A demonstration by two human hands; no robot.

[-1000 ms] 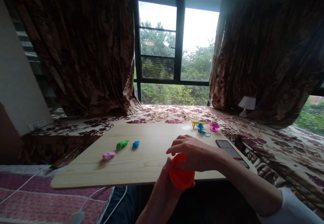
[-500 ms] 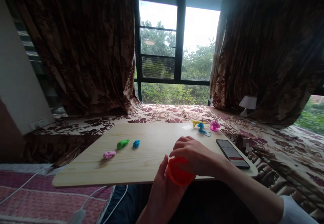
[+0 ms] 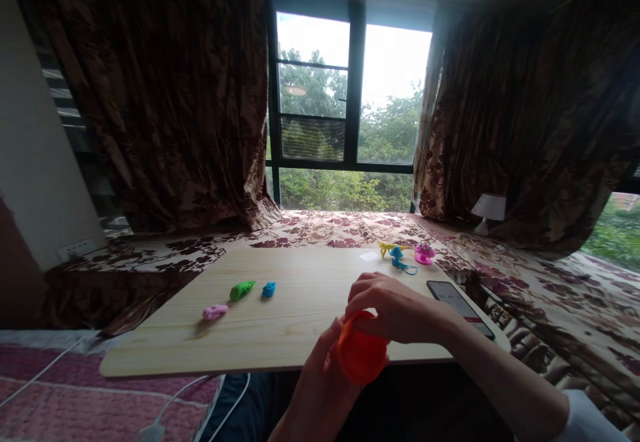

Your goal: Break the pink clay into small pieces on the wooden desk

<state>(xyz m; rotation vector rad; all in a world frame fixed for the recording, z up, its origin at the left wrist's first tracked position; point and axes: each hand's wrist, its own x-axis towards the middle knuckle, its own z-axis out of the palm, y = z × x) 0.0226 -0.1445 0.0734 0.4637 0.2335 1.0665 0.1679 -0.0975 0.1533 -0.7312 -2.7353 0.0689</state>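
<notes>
A round, hollow orange cup-like container [image 3: 363, 354] is held over the near edge of the table, its rim tilted towards me. My left hand [image 3: 325, 375] wraps around it from the left and below, thumb up along its side. From the right, my right hand [image 3: 383, 302] bends over the upper rim. Its fingers are curled against the rim, with the thumb at or just inside the opening. The fingertips are partly hidden, and I cannot make out anything inside the container.
On the wooden table [image 3: 280, 329] lie small pink [image 3: 215, 312], green [image 3: 243, 290] and blue [image 3: 269, 289] lumps at left. A yellow figure [image 3: 387, 249], a blue mushroom-shaped piece [image 3: 397, 253] and a pink piece [image 3: 425, 254] stand at the back right. A phone [image 3: 457, 305] lies at right.
The orange container has turned, so more of its round opening faces me, and it sits slightly lower and further right. My right hand has shifted from covering it to its upper rim.
</notes>
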